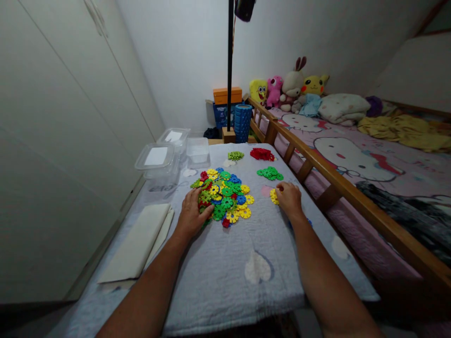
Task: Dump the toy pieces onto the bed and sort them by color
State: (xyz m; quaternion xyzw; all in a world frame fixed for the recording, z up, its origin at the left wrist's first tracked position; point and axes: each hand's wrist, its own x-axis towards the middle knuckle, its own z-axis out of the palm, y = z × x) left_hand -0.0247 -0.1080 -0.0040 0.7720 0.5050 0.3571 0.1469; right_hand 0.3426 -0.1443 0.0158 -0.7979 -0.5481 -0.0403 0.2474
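Note:
A mixed heap of flat plastic snowflake discs, yellow, green, blue and red, lies mid-blanket. My left hand rests on the heap's left edge, fingers curled over discs; what they hold is hidden. My right hand sits at the right with curled fingers on a small group of yellow discs. Sorted piles lie farther back: dark green, red and light green. Some blue discs peek out beside my right forearm.
A pale blue blanket covers the table. Clear plastic boxes stand at the back left, a folded cream cloth at the left. A wooden bed rail runs along the right. A black pole rises behind.

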